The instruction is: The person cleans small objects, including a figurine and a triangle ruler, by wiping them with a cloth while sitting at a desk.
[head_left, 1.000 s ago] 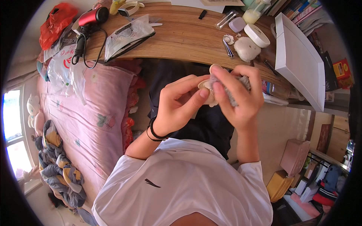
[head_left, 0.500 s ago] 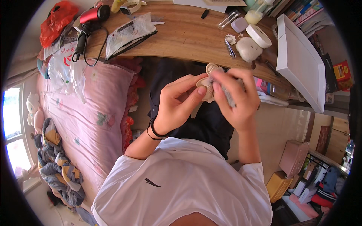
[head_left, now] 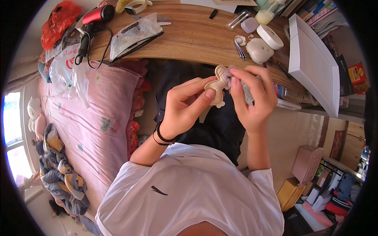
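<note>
My left hand [head_left: 181,106] is closed on a small cream case [head_left: 215,87] with rounded lobes, held up before the desk's near edge; it looks like a hinged case standing open. Thumb and fingers pinch its left side. My right hand [head_left: 256,104] grips a grey fluffy cloth [head_left: 248,93], part of which hangs behind its fingers. The fingertips press a tuft of the cloth against the upper right part of the case. What lies inside the case is hidden by the cloth and fingers.
On the wooden desk [head_left: 185,39] lie a zip pouch [head_left: 136,35], a red hair dryer [head_left: 98,15], tweezers [head_left: 240,51], a fluffy white object [head_left: 260,51] and a white round lid [head_left: 270,37]. A white box lid [head_left: 315,67] stands at right. The pink bed [head_left: 102,102] is at left.
My right hand has shifted slightly right and turned, drawing the cloth partly off the case, so more of the case shows. My left hand has stayed nearly still.
</note>
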{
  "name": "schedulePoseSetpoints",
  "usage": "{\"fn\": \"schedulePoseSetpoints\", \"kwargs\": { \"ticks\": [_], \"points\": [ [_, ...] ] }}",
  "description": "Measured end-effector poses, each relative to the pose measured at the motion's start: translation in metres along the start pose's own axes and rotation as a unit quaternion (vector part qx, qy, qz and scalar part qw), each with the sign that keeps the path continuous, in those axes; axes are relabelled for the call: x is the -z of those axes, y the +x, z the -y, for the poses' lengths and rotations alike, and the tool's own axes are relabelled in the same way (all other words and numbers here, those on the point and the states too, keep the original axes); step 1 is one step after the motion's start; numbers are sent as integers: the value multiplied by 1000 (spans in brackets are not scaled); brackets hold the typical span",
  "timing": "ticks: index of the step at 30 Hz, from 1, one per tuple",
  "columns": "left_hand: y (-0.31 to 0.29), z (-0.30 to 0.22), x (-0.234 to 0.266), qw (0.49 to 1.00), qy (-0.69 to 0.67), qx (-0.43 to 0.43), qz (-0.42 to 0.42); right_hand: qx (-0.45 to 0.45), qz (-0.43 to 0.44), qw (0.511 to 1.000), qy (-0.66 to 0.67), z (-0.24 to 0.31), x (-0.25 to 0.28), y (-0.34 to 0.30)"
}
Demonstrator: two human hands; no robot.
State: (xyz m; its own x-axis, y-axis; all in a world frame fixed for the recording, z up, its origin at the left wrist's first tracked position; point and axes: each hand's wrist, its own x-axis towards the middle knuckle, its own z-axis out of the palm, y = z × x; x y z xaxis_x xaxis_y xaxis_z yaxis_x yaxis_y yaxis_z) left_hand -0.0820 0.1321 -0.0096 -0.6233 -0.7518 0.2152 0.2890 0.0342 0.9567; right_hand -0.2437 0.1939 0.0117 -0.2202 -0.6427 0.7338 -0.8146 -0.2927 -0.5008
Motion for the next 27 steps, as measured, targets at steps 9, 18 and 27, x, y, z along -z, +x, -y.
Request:
{"fn": "schedulePoseSetpoints", "kwargs": {
  "ticks": [9, 18, 27],
  "points": [
    [-1, 7, 3, 999, 18, 30, 10, 5, 10, 1000, 20, 1, 1, -2],
    [0, 11, 2, 998, -62, 23, 9, -5, 56, 996, 71, 9, 5, -3],
    [2, 9, -1, 980, -175, 91, 10, -30, 32, 995, 94, 4, 5, 2]
  ]
}}
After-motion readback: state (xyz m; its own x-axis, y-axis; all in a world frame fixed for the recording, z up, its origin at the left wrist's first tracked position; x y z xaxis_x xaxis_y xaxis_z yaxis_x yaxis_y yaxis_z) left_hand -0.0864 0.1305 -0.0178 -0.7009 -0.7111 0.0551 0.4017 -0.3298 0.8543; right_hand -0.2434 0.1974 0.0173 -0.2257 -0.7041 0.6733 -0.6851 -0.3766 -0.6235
